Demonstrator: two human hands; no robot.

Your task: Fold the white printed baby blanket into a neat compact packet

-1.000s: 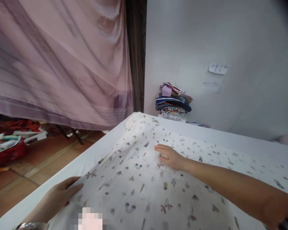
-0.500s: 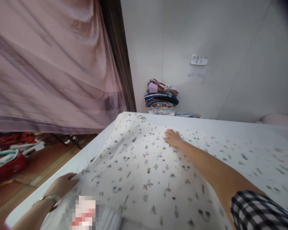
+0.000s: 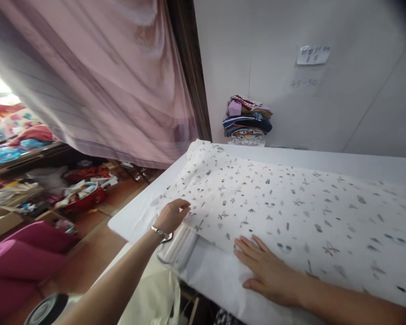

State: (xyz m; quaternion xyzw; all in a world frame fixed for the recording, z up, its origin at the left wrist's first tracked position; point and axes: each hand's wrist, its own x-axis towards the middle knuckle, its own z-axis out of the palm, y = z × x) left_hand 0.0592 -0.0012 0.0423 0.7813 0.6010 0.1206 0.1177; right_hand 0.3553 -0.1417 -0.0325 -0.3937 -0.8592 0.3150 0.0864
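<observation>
A white cloth (image 3: 291,203) printed with small dark figures lies spread over a white table (image 3: 325,158). My left hand (image 3: 172,215), a bracelet on its wrist, pinches the cloth's near left edge, fingers closed on the fabric. My right hand (image 3: 269,268) lies flat with fingers spread at the cloth's near edge, pressing down on it. Under the cloth's left corner, just below my left hand, shows a stack of folded white fabric (image 3: 179,246).
A pile of folded coloured clothes (image 3: 246,121) sits at the table's far end against the white wall, under a paper note (image 3: 313,54). A pink curtain (image 3: 98,76) hangs at left. Red baskets and clutter (image 3: 81,194) cover the wooden floor; pink rolls (image 3: 23,257) lie nearer.
My right hand has come back from the far part of the cloth to its near edge. My left hand now pinches the cloth's edge. The view swung left and back.
</observation>
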